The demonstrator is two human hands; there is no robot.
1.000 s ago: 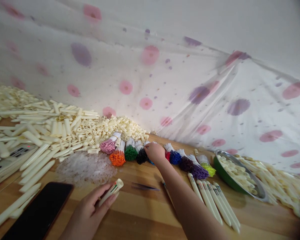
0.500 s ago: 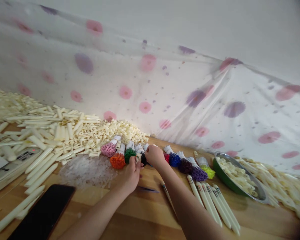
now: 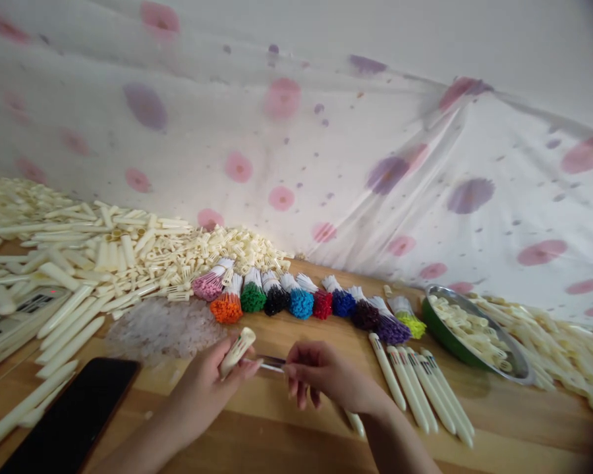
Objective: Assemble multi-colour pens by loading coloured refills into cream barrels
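My left hand [image 3: 205, 385] is closed round a cream pen barrel [image 3: 237, 350], its open end pointing up and away. My right hand [image 3: 321, 375] pinches a thin refill [image 3: 269, 362] whose near end meets the barrel by my left fingers. Both hands hover over the wooden table [image 3: 286, 428]. Behind them lies a row of bundled refills with coloured tips: pink [image 3: 208, 284], orange [image 3: 227, 306], green [image 3: 252, 296], black [image 3: 275, 299], blue [image 3: 300, 303], red [image 3: 322, 304] and more to the right.
Assembled cream pens [image 3: 420, 388] lie side by side at the right. A green bowl [image 3: 442, 332] holds cream parts. Heaps of cream barrels and clips [image 3: 128, 257] fill the left. A black phone [image 3: 74, 421] lies front left, beside clear small parts [image 3: 163, 329]. A spotted sheet [image 3: 326, 164] hangs behind.
Both hands have drawn back from the refill bundles towards me. My right hand now holds a refill, and my left hand has the barrel up against it.
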